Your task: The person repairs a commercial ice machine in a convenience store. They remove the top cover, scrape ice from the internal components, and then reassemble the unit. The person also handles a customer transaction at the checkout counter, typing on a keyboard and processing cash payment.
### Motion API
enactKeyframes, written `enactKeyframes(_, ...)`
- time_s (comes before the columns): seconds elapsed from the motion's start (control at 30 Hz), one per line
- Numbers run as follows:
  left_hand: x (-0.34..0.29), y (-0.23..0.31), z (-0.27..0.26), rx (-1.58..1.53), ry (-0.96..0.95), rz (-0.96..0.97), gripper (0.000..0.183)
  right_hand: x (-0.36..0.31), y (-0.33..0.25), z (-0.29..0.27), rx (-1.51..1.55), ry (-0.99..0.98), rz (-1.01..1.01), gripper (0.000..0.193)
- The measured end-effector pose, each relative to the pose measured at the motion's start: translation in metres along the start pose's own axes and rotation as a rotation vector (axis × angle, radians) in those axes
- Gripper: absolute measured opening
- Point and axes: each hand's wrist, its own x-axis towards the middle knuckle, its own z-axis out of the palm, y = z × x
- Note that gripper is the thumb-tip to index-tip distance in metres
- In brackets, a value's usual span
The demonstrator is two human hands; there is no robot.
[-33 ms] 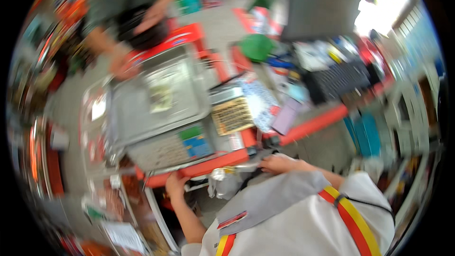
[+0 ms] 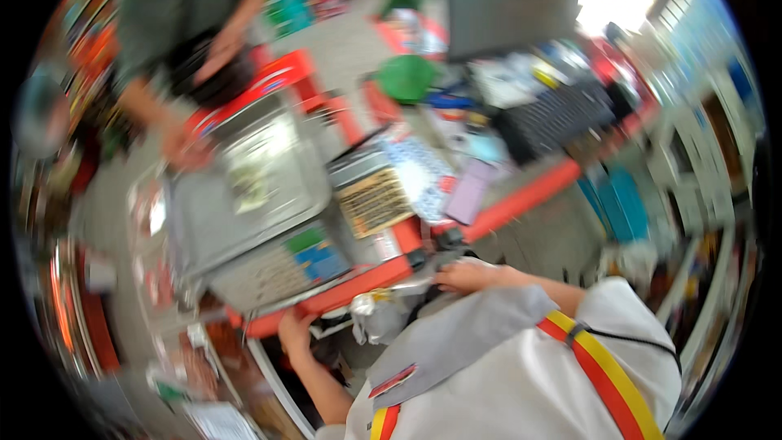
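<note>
My left hand [image 2: 295, 332] is at the red front edge [image 2: 342, 297] of the counter, its thumb apart from the fingers, and nothing shows in it. At the counter's front, close to my body, my right hand [image 2: 463, 275] has its fingers curled; what they hold, if anything, is blurred. Between my hands hangs a clear plastic bag [image 2: 379, 318]. Beyond my left hand, a grey metal tray [image 2: 204, 224] sits on the counter with pale green paper [image 2: 248, 183] in it. A calculator [image 2: 371, 195] lies right of the tray.
Across the counter stands a person whose hand [image 2: 189, 147] is at the tray's far left rim; their other hand is at a black waist bag [image 2: 212, 73]. To the right are a purple phone [image 2: 471, 191], a black keyboard [image 2: 558, 114], a monitor [image 2: 521, 8] and a green round object [image 2: 406, 77].
The whole view has shifted, so the counter and its things sit further left in the picture. My hands stay at the counter's front. The other person's hand remains by the tray.
</note>
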Motion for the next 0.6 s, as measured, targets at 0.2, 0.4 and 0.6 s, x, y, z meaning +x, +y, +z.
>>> enactKeyframes(0.2,-0.021,0.035,0.029,-0.089,-0.184,0.043,0.016,-0.09,0.044,-0.004,0.148,0.25,0.075,0.023)
enactKeyframes(0.4,-0.049,0.302,0.112,-0.136,-0.586,0.417,0.012,-0.213,0.122,0.031,0.333,0.567,0.232,0.021)
enactKeyframes(0.6,-0.127,0.554,0.228,0.137,-0.85,0.987,0.015,-0.355,0.208,0.071,0.344,0.748,0.581,0.023)
